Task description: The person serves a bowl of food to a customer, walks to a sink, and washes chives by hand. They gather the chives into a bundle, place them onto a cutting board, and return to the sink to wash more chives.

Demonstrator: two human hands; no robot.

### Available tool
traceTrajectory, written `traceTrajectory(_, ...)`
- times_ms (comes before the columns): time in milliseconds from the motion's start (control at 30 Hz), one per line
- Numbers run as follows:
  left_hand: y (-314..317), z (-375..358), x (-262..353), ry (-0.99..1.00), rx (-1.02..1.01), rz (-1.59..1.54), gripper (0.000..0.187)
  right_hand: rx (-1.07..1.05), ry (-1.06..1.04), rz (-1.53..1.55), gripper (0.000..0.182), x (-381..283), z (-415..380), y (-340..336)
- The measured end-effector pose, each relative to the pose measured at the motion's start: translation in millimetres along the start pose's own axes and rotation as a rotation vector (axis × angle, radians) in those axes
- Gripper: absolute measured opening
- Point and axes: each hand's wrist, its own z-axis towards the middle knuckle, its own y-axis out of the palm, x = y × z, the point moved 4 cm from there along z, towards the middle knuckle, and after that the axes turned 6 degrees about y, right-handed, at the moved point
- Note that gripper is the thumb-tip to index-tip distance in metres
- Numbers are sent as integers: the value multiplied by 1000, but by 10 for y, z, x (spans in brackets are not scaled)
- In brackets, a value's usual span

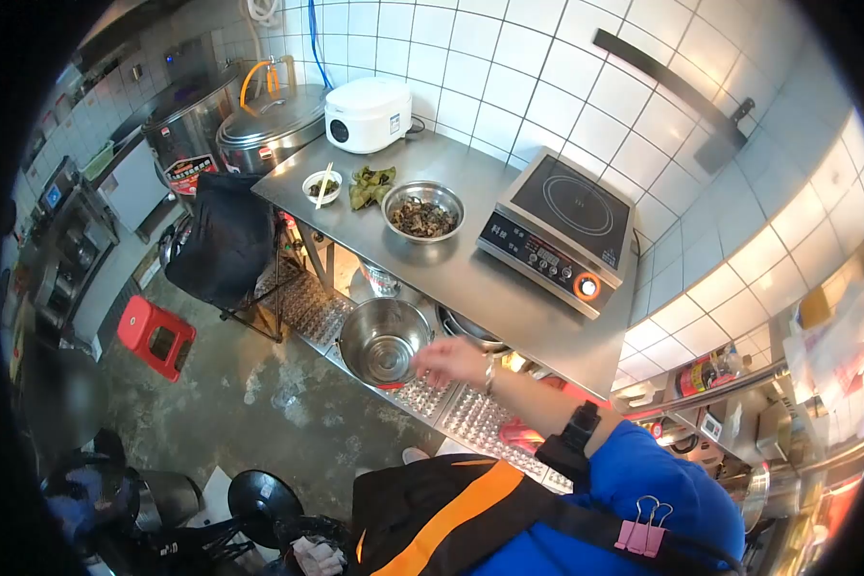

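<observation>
My right hand (451, 362) reaches out from a blue sleeve, with a bracelet and a black device at the wrist. Its fingers are loosely stretched and nothing shows in them. They overlap the right rim of a shiny metal pot (363, 331), which stands low beside the steel table (451, 274) and has only a bare bottom showing inside. Above, on that table, sits a metal bowl (424, 211) of dark chopped food. Beside it lie green leaves (372, 188) and a small bowl (321, 188) with chopsticks across it. My left hand is out of sight.
An induction cooker (557, 230) takes up the table's right end, a white rice cooker (369, 115) its back left. Large steel drums (271, 125) stand beyond. On the floor are a red stool (156, 336) and, nearer the table, a chair draped in black (226, 240).
</observation>
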Motion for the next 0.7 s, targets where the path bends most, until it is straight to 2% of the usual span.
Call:
traceTrajectory(100,-546,-110,35,-111,-3,119,22,122,-240,-44,17,-1191,-469,-194)
traceTrajectory(133,-868,-182,157,-216,34,262,23,292,-409,-65,16,-1621,-806,-191)
traceTrajectory(167,-1300,-358,330,-402,111,563,23,472,-577,-140,17,-1989,-1176,-122)
traceTrajectory(200,-1764,-627,557,-619,154,984,24,418,-910,-61,15,-2194,-1540,-36)
traceTrajectory(233,-1732,-558,-87,-1311,308,208,22,470,-1123,-108,15,-2366,-1885,4)
traceTrajectory(267,-1702,-722,-273,-1633,795,-161,18,540,-1251,-190,15,-2476,-2120,70)
traceTrajectory(300,-1788,-1096,-444,-1776,778,-416,17,599,-1341,-242,15,-2530,-2320,120)
traceTrajectory(333,-1778,-1332,-604,-1827,633,-585,19,679,-1382,-291,15,-2549,-2487,121)
traceTrajectory(367,-1735,-1556,-739,-1867,605,-773,17,748,-1384,-318,15,-2521,-2589,117)
traceTrajectory(400,-1669,-1585,-848,-1936,482,-813,16,812,-1357,-342,16,-2475,-2656,113)
traceTrajectory(433,-1600,-1620,-926,-2061,507,-722,21,868,-1307,-357,16,-2384,-2695,77)
traceTrajectory(500,-1492,-1705,-1088,-2160,354,-820,19,940,-1191,-379,16,-2219,-2707,15)
traceTrajectory(567,-1404,-1660,-1214,-2122,116,-899,18,995,-1077,-400,16,-2064,-2730,-81)
traceTrajectory(700,-1445,-1748,-1425,-2153,72,-743,21,1043,-849,-428,17,-1844,-2807,-264)
